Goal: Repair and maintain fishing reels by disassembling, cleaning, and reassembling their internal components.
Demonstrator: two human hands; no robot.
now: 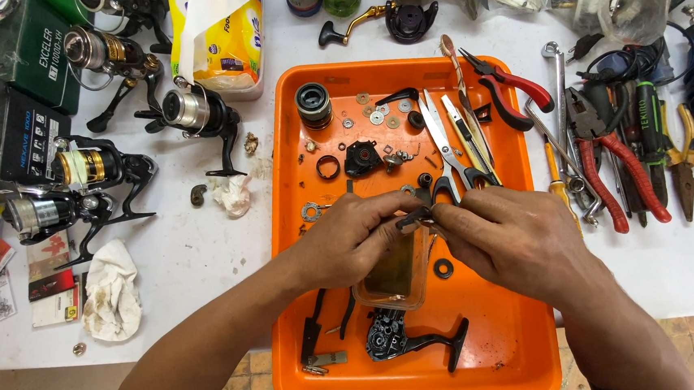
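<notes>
Head view: I see a white bench (196, 254) bearing an orange tray (505, 355).
Packages: dark green box (23, 46) at far-left corner; yellow tissue pack (231, 44) beside it.
Hands: left hand (358, 239) and right hand (509, 237) meet fingertip to fingertip, both pinching.
Part: small dark reel part (415, 217) gripped between them, above a clear tub (397, 277) mid-tray.

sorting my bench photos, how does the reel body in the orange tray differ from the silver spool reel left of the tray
The reel body in the orange tray is stripped: black, no spool, lying flat near the tray's front edge. The silver spool reel is assembled, spool mounted, and sits on the white table outside the tray. The tray one lies just below both hands; the other sits untouched, far from them. Both are fishing reels with black frames.
</notes>
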